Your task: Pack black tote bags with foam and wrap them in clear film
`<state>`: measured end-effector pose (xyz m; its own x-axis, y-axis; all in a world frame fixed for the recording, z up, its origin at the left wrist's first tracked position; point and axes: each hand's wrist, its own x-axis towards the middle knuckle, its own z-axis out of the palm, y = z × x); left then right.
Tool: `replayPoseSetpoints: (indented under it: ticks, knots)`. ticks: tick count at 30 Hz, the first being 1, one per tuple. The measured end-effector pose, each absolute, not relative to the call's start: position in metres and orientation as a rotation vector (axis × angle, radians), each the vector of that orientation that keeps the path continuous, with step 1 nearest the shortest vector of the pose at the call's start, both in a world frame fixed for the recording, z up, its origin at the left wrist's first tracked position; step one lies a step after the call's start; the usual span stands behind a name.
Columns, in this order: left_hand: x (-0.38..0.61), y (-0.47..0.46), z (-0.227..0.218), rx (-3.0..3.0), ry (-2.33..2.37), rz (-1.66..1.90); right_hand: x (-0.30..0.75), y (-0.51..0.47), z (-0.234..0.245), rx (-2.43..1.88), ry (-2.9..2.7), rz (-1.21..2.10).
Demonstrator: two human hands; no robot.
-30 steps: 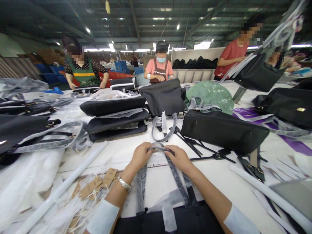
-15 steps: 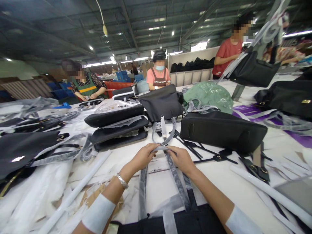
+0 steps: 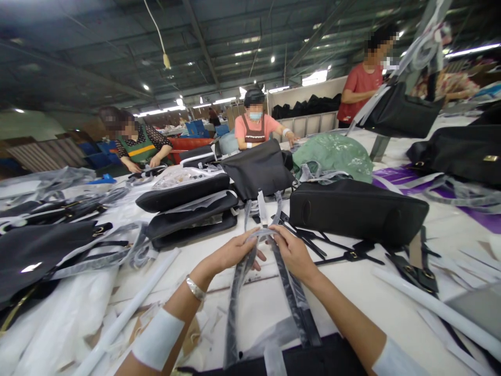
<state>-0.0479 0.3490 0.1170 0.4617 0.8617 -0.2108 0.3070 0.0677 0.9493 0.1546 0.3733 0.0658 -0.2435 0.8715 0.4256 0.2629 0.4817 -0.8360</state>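
Note:
A black handbag point(image 3: 324, 359) lies at the bottom edge, partly out of view. Its long handle point(image 3: 231, 308), wrapped in clear plastic film, rises away from me and arches between my hands. My left hand point(image 3: 240, 251) has its thumb and index finger on the left side of the arch, the other fingers hanging looser beneath. On the right side of the arch, my right hand point(image 3: 293, 253) pinches the wrapped strap, its fingertips partly hidden. A white strip point(image 3: 275, 360) lies over the bag's top edge. Just beyond my hands stands another black bag point(image 3: 258, 169) with wrapped handles.
Black bags point(image 3: 183, 190) are stacked at left centre, and a large black bag point(image 3: 358, 211) lies at right. Loose black straps point(image 3: 344, 255) are beside it. White tubes point(image 3: 129, 308) flank my arms. Co-workers sit or stand across the table; a green plastic bag point(image 3: 332, 156) lies behind.
The handle top has gone from flat and taut to a raised arch between my hands. My left lower fingers have loosened. The co-worker in the middle has stretched an arm out sideways.

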Motion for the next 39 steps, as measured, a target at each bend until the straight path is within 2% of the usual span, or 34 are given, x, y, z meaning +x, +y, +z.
replayPoseSetpoints:
  ticks: [5, 9, 12, 17, 22, 25, 28, 31, 35, 39]
  knots:
    - [-0.053, 0.358, 0.116, 1.301, 0.962, 0.660, 0.154, 0.376, 0.065, -1.027, -1.591, 1.132]
    - [-0.059, 0.365, 0.115, 1.153, 1.029, 0.777, 0.156, 0.375, 0.067, -0.860, -1.589, 1.307]
    - [-0.061, 0.366, 0.119, 1.318, 1.163, 0.804, 0.156, 0.375, 0.064, -0.839, -1.776, 1.136]
    - [-0.053, 0.367, 0.116, 1.950, 1.274, 0.631, 0.155, 0.378, 0.048, -0.885, -1.962, 0.847]
    - [-0.047, 0.376, 0.089, 1.798, 1.451, 0.561, 0.155, 0.374, 0.047, -0.946, -2.030, 0.751]
    - [-0.046, 0.379, 0.083, 1.682, 1.444, 0.640, 0.157, 0.373, 0.057, -0.980, -1.972, 0.653]
    - [-0.040, 0.360, 0.102, 1.915, 1.554, 0.776, 0.165, 0.359, 0.075, -1.005, -1.954, 0.554]
    - [-0.028, 0.335, 0.130, 2.127, 1.662, 0.760, 0.187, 0.343, 0.096, -0.993, -2.024, 0.480]
    - [-0.004, 0.309, 0.158, 2.184, 1.793, 0.661, 0.229, 0.322, 0.113, -1.020, -2.194, 0.373]
    - [0.035, 0.278, 0.178, 2.440, 1.735, 0.457, 0.263, 0.264, 0.106, -0.936, -2.363, 0.361]
